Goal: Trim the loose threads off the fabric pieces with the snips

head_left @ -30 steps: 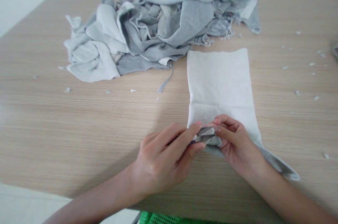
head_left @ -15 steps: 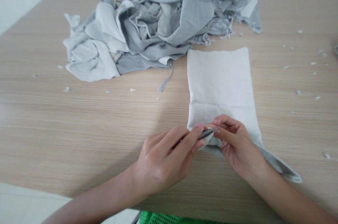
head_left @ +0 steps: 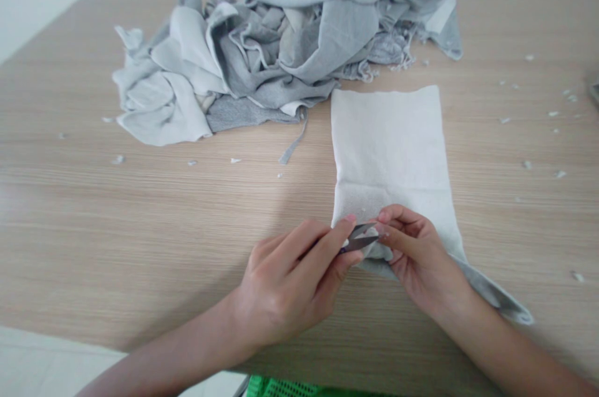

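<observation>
Compared with half a second earlier, the blades of the small snips (head_left: 359,244) have parted; both hands have kept nearly the same place. From left to right: pale scraps (head_left: 118,160) dot the wooden table (head_left: 163,216), and behind them lies a crumpled heap of grey and white fabric (head_left: 299,41). The left hand (head_left: 290,284) is closed around the snips, their tips at the cloth's gathered near edge. The cloth (head_left: 390,141) extends flat from there toward the heap, its grey part trailing under the right forearm. The right hand (head_left: 418,253) pinches the gathered edge between thumb and fingers, just beside the tips. The cloth is probably light, limp and not slippery, likely to pucker unless held taut; the edge beside the cut, clear of the blades, seems the best hold.
</observation>
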The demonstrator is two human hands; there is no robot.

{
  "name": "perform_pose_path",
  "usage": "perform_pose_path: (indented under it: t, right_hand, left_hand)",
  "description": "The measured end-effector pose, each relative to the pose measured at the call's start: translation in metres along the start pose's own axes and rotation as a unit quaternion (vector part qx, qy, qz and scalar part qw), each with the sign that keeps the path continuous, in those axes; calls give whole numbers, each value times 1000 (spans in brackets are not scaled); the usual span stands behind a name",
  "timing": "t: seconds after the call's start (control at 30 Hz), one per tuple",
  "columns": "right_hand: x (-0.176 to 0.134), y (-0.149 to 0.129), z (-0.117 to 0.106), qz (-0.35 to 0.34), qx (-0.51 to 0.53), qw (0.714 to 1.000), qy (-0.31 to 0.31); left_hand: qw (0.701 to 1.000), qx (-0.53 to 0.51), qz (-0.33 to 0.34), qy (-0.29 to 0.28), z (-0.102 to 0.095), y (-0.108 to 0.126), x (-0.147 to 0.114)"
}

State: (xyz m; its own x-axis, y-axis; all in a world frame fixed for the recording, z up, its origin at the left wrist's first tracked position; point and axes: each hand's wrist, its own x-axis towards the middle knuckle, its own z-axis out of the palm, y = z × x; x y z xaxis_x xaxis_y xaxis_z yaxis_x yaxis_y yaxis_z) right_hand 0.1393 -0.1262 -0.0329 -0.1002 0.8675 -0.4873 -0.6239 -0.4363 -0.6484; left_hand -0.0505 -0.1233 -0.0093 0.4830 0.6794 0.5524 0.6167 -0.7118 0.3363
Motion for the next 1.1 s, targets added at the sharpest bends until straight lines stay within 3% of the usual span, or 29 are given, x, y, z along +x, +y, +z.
perform_pose_path:
  t: [0.63,0.87,1.1]
  right_hand:
    - [0,2,1,3,6,1000,7]
    - [0,2,-1,-16,-9,1000,2]
    - [0,1,-1,-6,-10,1000,0]
  left_hand:
    - [1000,9,3,-26,2,3,-2]
    - [1000,4,-3,0,0,2,1]
    - [1000,18,11,-14,2,1,-2]
